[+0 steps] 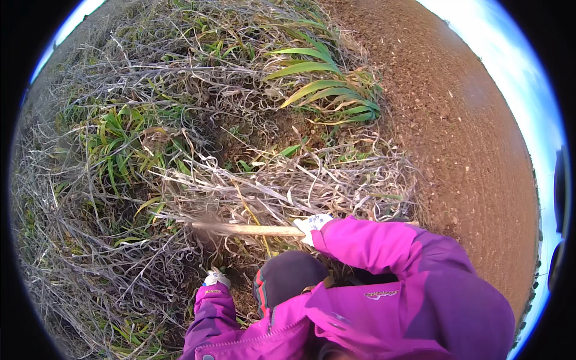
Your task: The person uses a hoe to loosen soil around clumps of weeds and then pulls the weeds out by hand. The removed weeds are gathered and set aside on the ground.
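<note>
My right hand (310, 227), in a white glove with blue marks, is closed around the wooden handle (263, 230) of a long tool. The handle lies roughly level across the view, above the dry stalks. Its left end is brown and blurred, so the kind of tool head is unclear. Low on the left, my left hand (217, 278), also in a white glove, reaches down to the soil and dry grass (148, 256). Its fingers are mostly hidden, and whether they grip anything cannot be seen. Bent dry stalks (270, 189) lie just beyond the handle.
My dark-trousered knee (292, 272), with a red and green stripe, is between my arms. Green long-leaved plants grow at the upper middle (333, 85) and the left (119, 139). Bare brown tilled soil (468, 148) stretches along the right, beside the weedy strip.
</note>
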The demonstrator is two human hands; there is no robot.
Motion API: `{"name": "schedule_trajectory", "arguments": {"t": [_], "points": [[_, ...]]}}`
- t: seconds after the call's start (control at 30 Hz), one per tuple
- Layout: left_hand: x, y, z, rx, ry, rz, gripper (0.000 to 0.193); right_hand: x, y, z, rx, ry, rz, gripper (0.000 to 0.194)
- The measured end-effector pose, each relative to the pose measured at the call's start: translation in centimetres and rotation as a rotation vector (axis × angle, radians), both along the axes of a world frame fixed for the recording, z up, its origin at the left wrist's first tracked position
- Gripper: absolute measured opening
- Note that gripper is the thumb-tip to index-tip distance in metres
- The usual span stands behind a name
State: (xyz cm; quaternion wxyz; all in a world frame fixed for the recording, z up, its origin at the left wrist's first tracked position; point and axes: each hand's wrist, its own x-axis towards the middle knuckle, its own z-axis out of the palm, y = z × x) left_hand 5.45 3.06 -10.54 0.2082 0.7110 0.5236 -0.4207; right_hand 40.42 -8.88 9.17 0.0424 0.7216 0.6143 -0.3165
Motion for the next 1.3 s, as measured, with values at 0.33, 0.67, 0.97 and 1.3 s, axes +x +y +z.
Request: {"name": "schedule_trajectory", "arguments": {"t": [0.33, 0.67, 0.97, 1.3], "points": [[-3.6, -5.9, -6.0, 0.47, -0.443, 0.413, 0.041, -0.6, 1.6, -1.9, -0.072, 0.09, -0.042, 0.031], [-4.4, -6.5, -5.0, 0.369, -0.562, 0.417, 0.041, 0.6, 0.6, 7.2, 0.161, 0.389, -0.231, 0.048], [0.5, -1.6, 13.8, 0.415, -0.746, 0.192, 0.026, 6.8, 10.3, 2.9, 0.236, 0.386, -0.763, 0.026], [16.6, 12.6, 21.5, 0.989, -1.29, -0.468, 0.03, 2.1, -4.2, 5.4, -0.377, 0.534, -0.551, 0.031]]}}
